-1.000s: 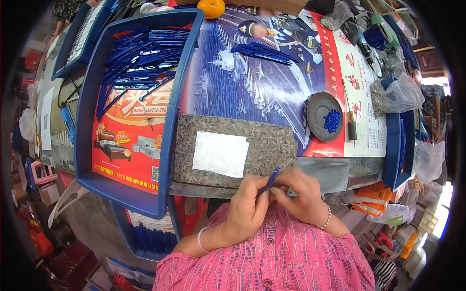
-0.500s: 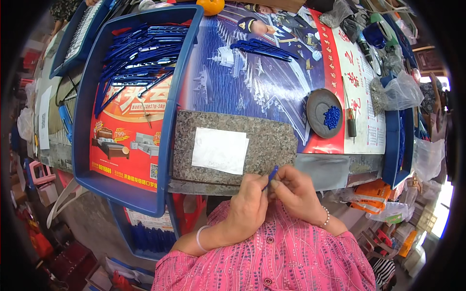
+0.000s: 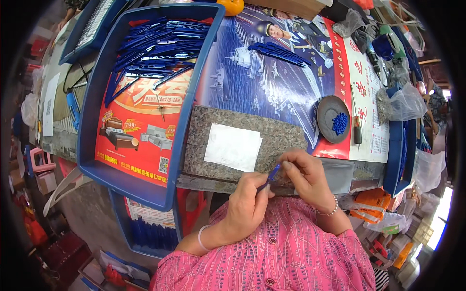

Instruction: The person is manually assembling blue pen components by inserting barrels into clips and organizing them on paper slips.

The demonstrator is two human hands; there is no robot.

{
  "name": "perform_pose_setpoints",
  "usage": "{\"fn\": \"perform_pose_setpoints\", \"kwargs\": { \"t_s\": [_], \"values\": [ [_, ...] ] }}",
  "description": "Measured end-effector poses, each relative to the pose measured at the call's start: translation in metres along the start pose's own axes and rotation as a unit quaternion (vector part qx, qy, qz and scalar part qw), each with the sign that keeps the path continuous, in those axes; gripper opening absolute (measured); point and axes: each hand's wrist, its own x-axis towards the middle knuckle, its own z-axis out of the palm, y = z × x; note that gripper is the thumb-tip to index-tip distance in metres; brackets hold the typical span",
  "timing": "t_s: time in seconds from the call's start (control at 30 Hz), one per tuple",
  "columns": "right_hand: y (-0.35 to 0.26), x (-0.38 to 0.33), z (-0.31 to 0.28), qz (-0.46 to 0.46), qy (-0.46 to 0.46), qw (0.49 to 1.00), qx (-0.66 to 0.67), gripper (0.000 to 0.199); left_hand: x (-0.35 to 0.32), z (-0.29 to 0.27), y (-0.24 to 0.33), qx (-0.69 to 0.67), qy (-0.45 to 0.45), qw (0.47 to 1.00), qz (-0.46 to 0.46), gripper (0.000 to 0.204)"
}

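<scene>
My left hand (image 3: 247, 201) is closed round a slim blue strip-like piece (image 3: 274, 170), which slants up and to the right out of the fingers. Beside its upper end, the thumb and fingertips of my right hand (image 3: 306, 177) are pinched together. What they hold, if anything, is too small to make out. Both hands are just over the near edge of a speckled stone slab (image 3: 286, 138), where white paper (image 3: 233, 145) lies. To the right, a round dark dish (image 3: 327, 104) holds small blue pieces (image 3: 340, 123). Similar slim blue strips (image 3: 281, 53) lie in a bundle farther back.
On the left stands a large blue tray (image 3: 182, 140) with many blue strips (image 3: 160, 53) over a red printed sheet. A lower blue bin (image 3: 121, 218) sits beneath it. A dark-handled tool (image 3: 357, 131) lies right of the dish. An orange fruit (image 3: 231, 7) and plastic bags (image 3: 407, 99) are farther off.
My right hand has lifted slightly up and right, its fingertips now a little apart from my left hand. More of the blue piece shows. The whole view has shifted a little.
</scene>
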Motion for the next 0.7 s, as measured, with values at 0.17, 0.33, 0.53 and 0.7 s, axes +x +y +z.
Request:
{"fn": "perform_pose_setpoints", "kwargs": {
  "t_s": [0.17, 0.33, 0.53, 0.7],
  "values": [
    [0.006, 0.017, 0.014, -0.21, 0.041, 0.957, -0.196, 0.024, -0.005, -0.004, -0.003, -0.013, 0.015, 1.0, -0.02, 0.017],
    [0.004, 0.016, 0.014, -0.266, -0.049, 0.9, -0.341, 0.036, -0.009, -0.012, 0.003, -0.052, 0.016, 0.994, -0.095, 0.013],
    [-0.001, 0.0, 0.001, -0.244, -0.049, 0.905, -0.344, 0.038, -0.008, -0.023, 0.005, -0.283, -0.014, 0.925, -0.253, 0.018],
    [-0.004, -0.006, 0.008, -0.236, 0.019, 0.937, -0.257, 0.037, -0.011, -0.03, 0.003, -0.37, -0.043, 0.869, -0.326, 0.033]
  ]
}}
